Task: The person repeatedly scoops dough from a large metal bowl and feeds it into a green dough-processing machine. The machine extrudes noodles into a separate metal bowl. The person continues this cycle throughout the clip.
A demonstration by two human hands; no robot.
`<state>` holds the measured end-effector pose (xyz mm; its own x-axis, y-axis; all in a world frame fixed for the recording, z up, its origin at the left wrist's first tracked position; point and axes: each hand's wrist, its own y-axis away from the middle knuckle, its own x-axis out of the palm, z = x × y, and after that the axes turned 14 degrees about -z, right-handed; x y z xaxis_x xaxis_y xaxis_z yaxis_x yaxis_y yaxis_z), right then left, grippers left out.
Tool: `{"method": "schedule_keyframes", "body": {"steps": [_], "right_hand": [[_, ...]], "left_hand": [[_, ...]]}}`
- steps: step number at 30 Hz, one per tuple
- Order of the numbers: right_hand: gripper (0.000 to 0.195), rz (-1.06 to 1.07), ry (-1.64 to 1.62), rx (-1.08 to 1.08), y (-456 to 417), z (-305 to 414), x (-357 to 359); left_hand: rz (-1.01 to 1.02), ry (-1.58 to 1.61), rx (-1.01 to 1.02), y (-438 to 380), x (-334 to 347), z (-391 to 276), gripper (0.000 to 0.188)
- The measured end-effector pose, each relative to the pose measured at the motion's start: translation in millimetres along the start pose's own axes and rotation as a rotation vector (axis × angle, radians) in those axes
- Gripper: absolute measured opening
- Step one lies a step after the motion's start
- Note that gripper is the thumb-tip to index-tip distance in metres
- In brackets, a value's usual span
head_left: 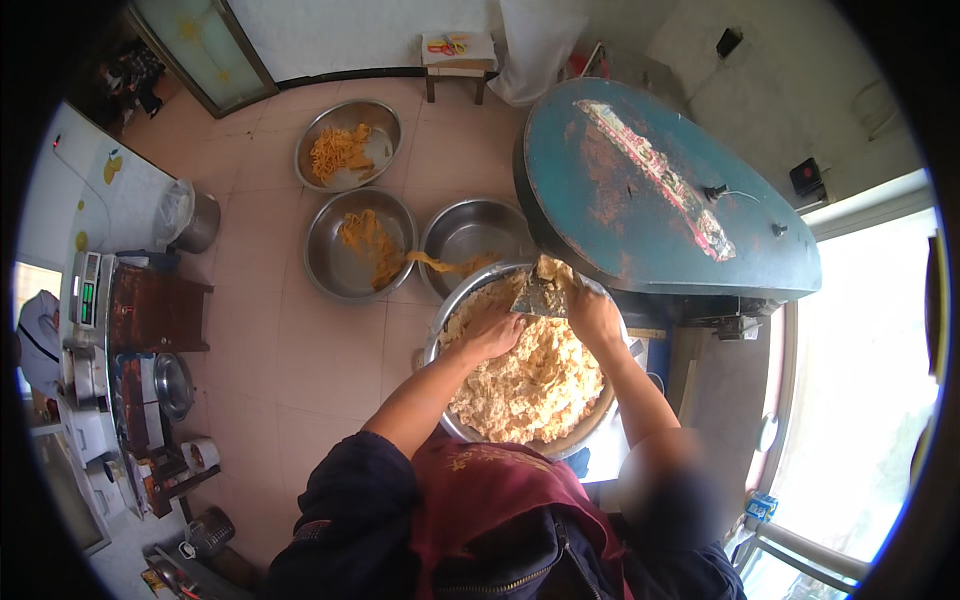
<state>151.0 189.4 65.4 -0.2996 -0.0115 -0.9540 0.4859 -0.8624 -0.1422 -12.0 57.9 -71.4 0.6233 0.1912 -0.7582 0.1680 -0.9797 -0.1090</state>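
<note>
Right in front of me stands a wide metal basin [433, 345] heaped with crumbly, pale yellow dough [536, 375]. My right hand [592, 311] grips a flat metal scoop or scraper [529, 300] at the basin's far side, with a lump of dough on it. Its handle is hidden by my fingers. My left hand [493, 334] lies on the dough at the left, thumb apart and fingertips partly lost in the crumbs; no tool shows in it.
A green machine housing [622, 180] overhangs the far right. Beyond the basin, three metal bowls [360, 244] hold orange noodle-like strands [341, 154], one strand bridging two bowls. Scissors [448, 46] lie on a small stool [457, 67]. At left, a digital scale [86, 289] stands beside a person [39, 337].
</note>
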Motion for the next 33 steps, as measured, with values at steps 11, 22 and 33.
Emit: {"method": "schedule_keyframes", "body": {"steps": [11,22,33], "right_hand": [[0.049,0.119,0.005,0.049,-1.4,29.0,-7.1],[0.038,0.216,0.08,0.064,-17.9,11.7,47.0],[0.043,0.103,0.037,0.114,-18.9,-3.1,47.9]], "left_hand": [[-0.207,-0.083,0.047,47.3,-23.1,-39.2,0.05],[-0.254,0.091,-0.003,65.3,-33.3,-72.9,0.071],[-0.148,0.18,0.113,62.3,-57.2,-76.5,0.055]]}}
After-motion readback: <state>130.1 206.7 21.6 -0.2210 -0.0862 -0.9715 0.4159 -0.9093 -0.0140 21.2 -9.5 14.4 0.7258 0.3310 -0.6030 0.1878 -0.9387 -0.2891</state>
